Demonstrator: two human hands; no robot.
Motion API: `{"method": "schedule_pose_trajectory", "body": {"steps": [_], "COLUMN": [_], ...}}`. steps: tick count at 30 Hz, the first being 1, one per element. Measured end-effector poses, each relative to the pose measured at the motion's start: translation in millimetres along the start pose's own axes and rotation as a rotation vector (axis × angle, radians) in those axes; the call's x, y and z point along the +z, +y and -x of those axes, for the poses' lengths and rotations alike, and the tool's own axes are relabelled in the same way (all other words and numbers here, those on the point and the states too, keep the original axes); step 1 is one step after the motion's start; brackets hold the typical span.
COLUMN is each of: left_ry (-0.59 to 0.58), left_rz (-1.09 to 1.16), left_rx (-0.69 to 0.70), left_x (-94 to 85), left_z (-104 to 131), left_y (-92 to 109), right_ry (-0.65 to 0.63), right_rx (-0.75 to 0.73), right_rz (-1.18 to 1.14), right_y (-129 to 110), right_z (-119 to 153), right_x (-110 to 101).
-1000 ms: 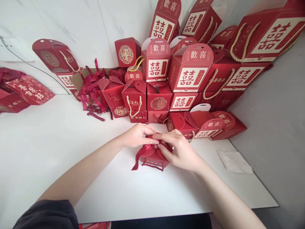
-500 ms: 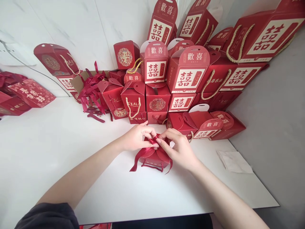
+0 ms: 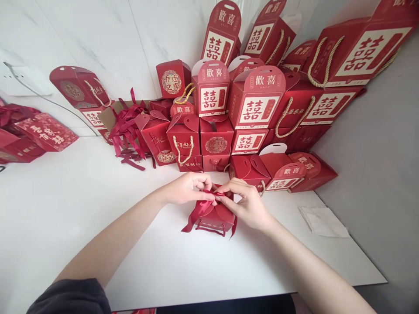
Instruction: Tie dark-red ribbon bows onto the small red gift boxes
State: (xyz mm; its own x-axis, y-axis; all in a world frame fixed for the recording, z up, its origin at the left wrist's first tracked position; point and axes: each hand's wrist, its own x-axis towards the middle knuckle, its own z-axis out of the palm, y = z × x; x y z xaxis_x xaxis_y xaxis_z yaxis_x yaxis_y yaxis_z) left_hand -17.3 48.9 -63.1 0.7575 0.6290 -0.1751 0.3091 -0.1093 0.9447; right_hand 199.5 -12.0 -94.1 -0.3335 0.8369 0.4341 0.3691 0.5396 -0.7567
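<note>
A small red gift box with a red rope handle on its near side stands on the white table. A red ribbon lies over the top of the box, its ends hanging down at the left and right. My left hand pinches the ribbon from the left, just above the box's top. From the right, my right hand pinches the ribbon too, its fingertips close to those of my left hand. The fingers hide part of the ribbon's middle.
Stacked red boxes rise behind the hands. Loose red ribbons spill from an open carton at back left. More boxes sit far left. A white cloth lies at right, near the grey wall.
The ribbon between my fingertips has changed shape, and its left tail has shifted slightly right. My hands have stayed at the box's top. The view has shifted slightly.
</note>
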Motion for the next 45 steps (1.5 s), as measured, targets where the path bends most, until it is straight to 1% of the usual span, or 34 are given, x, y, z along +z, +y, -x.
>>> {"method": "schedule_pose_trajectory", "body": {"steps": [2, 4, 7, 10, 13, 16, 20, 22, 24, 26, 28, 30, 32, 34, 36, 39, 43, 45], "left_ry": [-0.023, -0.042, -0.026, 0.015, 0.039, 0.063, 0.129, 0.193, 0.309, 0.471, 0.604, 0.658, 0.636, 0.575, 0.517, 0.481, 0.461, 0.456], "left_rz": [0.048, 0.090, 0.085, 0.045, -0.014, -0.100, -0.252, -0.396, -0.580, -0.759, -0.872, -0.940, -0.966, -0.936, -0.874, -0.858, -0.896, -0.873], "left_rx": [0.012, 0.025, 0.026, 0.027, 0.049, 0.083, 0.113, 0.128, 0.150, 0.167, 0.188, 0.233, 0.323, 0.417, 0.513, 0.643, 0.757, 0.774], "left_x": [-0.6, -1.2, -1.9, -0.9, 1.9, 5.7, 15.0, 24.0, 36.2, 49.3, 59.7, 64.2, 62.2, 55.5, 47.1, 36.5, 28.6, 26.4], "left_z": [-1, -1, -2, -3, -2, 1, 7, 10, 14, 16, 19, 20, 19, 16, 13, 10, 8, 7], "left_y": [1, 1, 0, -1, 1, 9, 24, 30, 32, 30, 25, 20, 15, 12, 10, 8, 3, 0], "right_ry": [0.033, 0.026, -0.051, -0.149, -0.182, -0.172, -0.128, -0.103, -0.086, -0.067, -0.051, -0.059, -0.096, -0.120, -0.102, -0.081, -0.089, -0.072], "right_rx": [-0.054, -0.135, -0.238, -0.288, -0.291, -0.262, -0.143, -0.074, -0.046, -0.045, -0.047, -0.064, -0.083, -0.062, -0.002, 0.062, 0.097, 0.104], "right_rz": [-0.047, -0.084, -0.066, -0.023, -0.026, -0.042, -0.060, -0.070, -0.071, -0.065, -0.051, -0.027, -0.021, -0.051, -0.079, -0.076, -0.081, -0.101], "right_y": [7, 12, 13, 9, 7, 6, 6, 5, 3, 2, 1, -1, -3, -4, -6, -8, -8, -6], "right_z": [1, 0, -2, -3, -4, -3, -1, 0, 0, 1, 1, 2, 2, 1, 0, -1, 0, 0], "right_x": [2, 0, -6, -12, -14, -12, -9, -8, -8, -7, -8, -8, -10, -12, -13, -14, -13, -12]}}
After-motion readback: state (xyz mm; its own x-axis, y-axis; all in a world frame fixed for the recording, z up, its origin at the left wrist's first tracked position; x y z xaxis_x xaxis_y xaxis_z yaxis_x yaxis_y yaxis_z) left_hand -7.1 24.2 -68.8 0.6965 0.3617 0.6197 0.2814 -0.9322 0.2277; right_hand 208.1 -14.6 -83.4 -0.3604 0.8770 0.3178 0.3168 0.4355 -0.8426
